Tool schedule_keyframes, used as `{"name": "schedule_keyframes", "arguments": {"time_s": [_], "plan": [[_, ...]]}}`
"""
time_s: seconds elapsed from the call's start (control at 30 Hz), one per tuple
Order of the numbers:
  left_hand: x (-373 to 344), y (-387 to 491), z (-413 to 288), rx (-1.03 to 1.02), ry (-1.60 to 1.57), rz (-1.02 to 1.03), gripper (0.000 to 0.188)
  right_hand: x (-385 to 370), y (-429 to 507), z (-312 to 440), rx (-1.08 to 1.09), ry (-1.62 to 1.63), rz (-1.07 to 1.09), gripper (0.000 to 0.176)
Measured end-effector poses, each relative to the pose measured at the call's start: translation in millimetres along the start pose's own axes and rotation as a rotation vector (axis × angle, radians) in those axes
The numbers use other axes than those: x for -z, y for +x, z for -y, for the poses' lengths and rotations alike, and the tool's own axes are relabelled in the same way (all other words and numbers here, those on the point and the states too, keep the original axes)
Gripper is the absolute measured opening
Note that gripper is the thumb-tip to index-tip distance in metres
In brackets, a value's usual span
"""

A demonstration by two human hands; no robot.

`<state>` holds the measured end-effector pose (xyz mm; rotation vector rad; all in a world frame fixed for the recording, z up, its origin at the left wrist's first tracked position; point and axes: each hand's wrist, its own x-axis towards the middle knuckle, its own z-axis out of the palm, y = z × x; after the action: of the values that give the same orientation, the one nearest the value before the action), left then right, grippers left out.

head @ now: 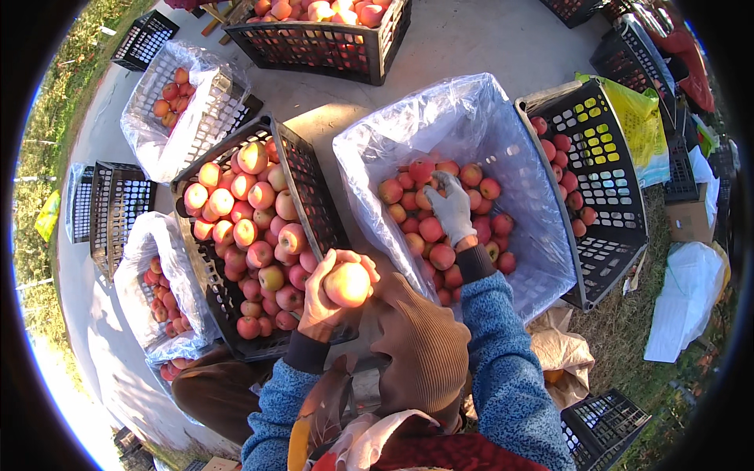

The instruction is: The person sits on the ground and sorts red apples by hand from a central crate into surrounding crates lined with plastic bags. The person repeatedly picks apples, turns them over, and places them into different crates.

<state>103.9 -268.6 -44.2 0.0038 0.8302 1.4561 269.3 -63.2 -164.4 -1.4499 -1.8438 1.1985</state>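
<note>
An apple point(347, 284), yellow and red, rests in my bare left hand point(330, 294), which is near the right edge of a black plastic crate point(306, 176) full of apples point(259, 253). My right hand point(450, 206), in a pale glove, reaches down into a crate lined with clear plastic film point(524, 194). Its fingers touch the red apples point(433, 229) lying at the bottom of the liner; whether they grip one is hidden by the hand.
Right of the lined crate stands a black crate point(612, 194) with several apples. Lined crates point(141, 112) point(132, 282) and a black crate point(123, 188) stand at the left. A full apple crate point(318, 50) is at the top. Brown paper point(559, 347) lies at the lower right.
</note>
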Motion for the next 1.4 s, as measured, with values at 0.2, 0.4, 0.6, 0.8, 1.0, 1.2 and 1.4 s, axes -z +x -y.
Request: {"name": "schedule_keyframes", "arguments": {"time_s": [0.2,0.4,0.6,0.8,1.0,1.2,1.4], "plan": [[38.6,-52.6,9.8,-0.001,0.166,-0.051,0.026,-60.6,60.3,-40.5,-0.018,-0.626,0.201,0.062],[43.7,-65.4,4.8,0.046,0.044,-0.118,0.030,-43.0,61.1,-34.3,-0.431,0.993,0.191,0.063],[26.0,-38.8,3.1,-0.026,0.192,-0.064,0.035,6.2,-7.5,28.8,-0.587,1.639,0.561,0.076],[-21.8,-3.0,-1.9,0.114,0.249,0.180,0.082,25.0,-60.1,81.2,-0.223,0.946,0.623,0.068],[0.1,-0.9,9.2,0.053,-0.050,0.260,0.095,39.0,-39.0,92.7,0.046,0.728,0.653,0.040],[25.4,-38.7,4.3,-0.004,0.108,0.168,0.104,30.8,96.5,-55.3,0.110,-0.453,0.267,0.049],[38.8,-72.5,25.8,-0.087,0.062,-0.042,0.101,27.9,153.7,-15.8,0.142,-0.532,0.450,0.051]]}}
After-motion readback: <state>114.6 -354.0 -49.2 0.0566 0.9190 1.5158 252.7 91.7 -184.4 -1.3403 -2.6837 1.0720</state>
